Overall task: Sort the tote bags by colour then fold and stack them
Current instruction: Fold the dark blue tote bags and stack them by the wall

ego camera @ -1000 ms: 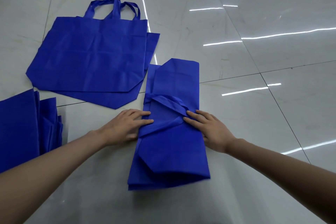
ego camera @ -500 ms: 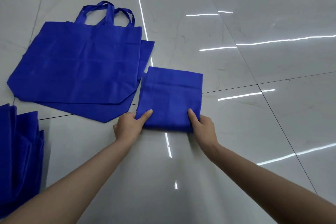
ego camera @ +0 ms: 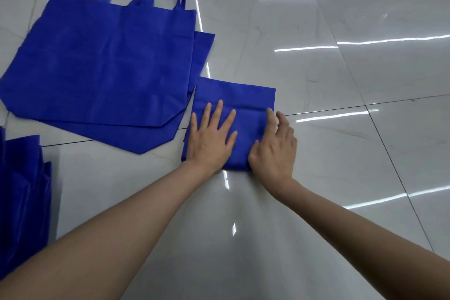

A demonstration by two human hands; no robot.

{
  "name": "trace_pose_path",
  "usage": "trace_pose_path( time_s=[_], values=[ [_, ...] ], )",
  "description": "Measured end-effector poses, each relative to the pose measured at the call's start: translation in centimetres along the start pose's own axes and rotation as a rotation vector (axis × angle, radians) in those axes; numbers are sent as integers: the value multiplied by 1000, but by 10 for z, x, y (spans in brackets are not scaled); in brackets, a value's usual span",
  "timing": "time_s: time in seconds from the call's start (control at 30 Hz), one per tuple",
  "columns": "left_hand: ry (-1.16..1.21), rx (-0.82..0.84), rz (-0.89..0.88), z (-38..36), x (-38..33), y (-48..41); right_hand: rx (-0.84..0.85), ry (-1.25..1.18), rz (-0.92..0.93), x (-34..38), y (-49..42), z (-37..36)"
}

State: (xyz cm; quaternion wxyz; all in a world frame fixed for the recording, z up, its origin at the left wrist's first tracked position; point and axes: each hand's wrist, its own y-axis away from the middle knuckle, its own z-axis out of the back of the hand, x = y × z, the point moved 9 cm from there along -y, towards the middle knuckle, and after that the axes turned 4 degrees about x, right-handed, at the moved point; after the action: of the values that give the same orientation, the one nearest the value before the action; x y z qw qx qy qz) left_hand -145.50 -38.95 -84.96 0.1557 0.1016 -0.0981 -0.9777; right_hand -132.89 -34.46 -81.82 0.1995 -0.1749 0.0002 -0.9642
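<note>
Now that the near half is doubled over, I am pressing the folded bag (ego camera: pixel 243 129) flat on the floor (ego camera: pixel 341 153).
My left fingers (ego camera: pixel 220 114) are lying straight and spread on it; my right fingers (ego camera: pixel 270 114) are bending over its right edge, pinching or only pressing I cannot tell. This bag is nearing stack-ready, with unfolded bags (ego camera: pixel 104 68) waiting just beside it.

A glossy, pale, marble-veined tiled floor (ego camera: pixel 353 190) is seen throughout. Thin dark grout lines (ego camera: pixel 401 101) are crossed toward 3 o'clock. Long white strip-light reflections (ego camera: pixel 389 39) are scattered from 12 to 4 o'clock.
</note>
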Motion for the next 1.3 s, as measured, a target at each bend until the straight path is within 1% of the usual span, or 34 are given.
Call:
trace_pose_path(
  time_s=[0.03,0.07,0.1,0.13,0.17,0.2,0.27,0.33,0.4,0.47,0.5,0.6,0.63,0.73,0.83,0.87,0.93,1.0,1.07,1.13,1.2,1.3],
  values=[
    [1,19,16,-8,3,0,-13,44,161,14,-7,-2],
    [-4,13,21,-13,5,1,39,58,288,25,-15,-10],
    [-17,-24,22,-14,5,2,119,58,355,31,-22,-21],
    [-27,-57,20,-15,4,3,204,56,362,32,-28,-33],
    [-37,-89,11,-16,4,3,258,66,338,30,-32,-43],
    [-46,-116,6,-16,5,3,271,89,305,26,-34,-50],
    [-39,-134,28,-16,11,6,249,127,245,17,-34,-56],
    [-12,-157,90,-17,21,13,253,127,198,10,-34,-58],
    [-7,-150,130,-18,26,16,278,125,187,10,-34,-58],
    [-20,-157,131,-18,27,15,282,112,186,10,-33,-59],
    [-20,-162,127,-16,26,14,265,114,193,12,-36,-56],
    [-21,-168,98,-14,24,15,54,233,238,18,-68,-32],
    [-21,-162,87,-14,24,15,19,281,240,18,-82,-25],
    [-48,-145,-3,-12,22,20,151,329,310,13,-92,-29],
    [-145,-129,-49,-17,16,35,234,347,282,2,-63,-33],
    [-133,-125,-28,-18,12,42,222,352,259,0,-52,-30],
    [-19,-125,35,-20,4,60,173,334,197,-6,-31,-19],
    [43,-143,81,-24,-4,83,191,327,129,-17,-8,-15],
    [50,-151,71,-32,-13,109,217,317,54,-32,18,-14],
    [49,-125,35,-44,-19,126,224,308,39,-36,38,-11],
    [32,-83,27,-54,-20,131,212,293,41,-38,47,-9],
    [47,7,43,-61,-18,127,293,252,-24,-44,46,-8]
  ],
)
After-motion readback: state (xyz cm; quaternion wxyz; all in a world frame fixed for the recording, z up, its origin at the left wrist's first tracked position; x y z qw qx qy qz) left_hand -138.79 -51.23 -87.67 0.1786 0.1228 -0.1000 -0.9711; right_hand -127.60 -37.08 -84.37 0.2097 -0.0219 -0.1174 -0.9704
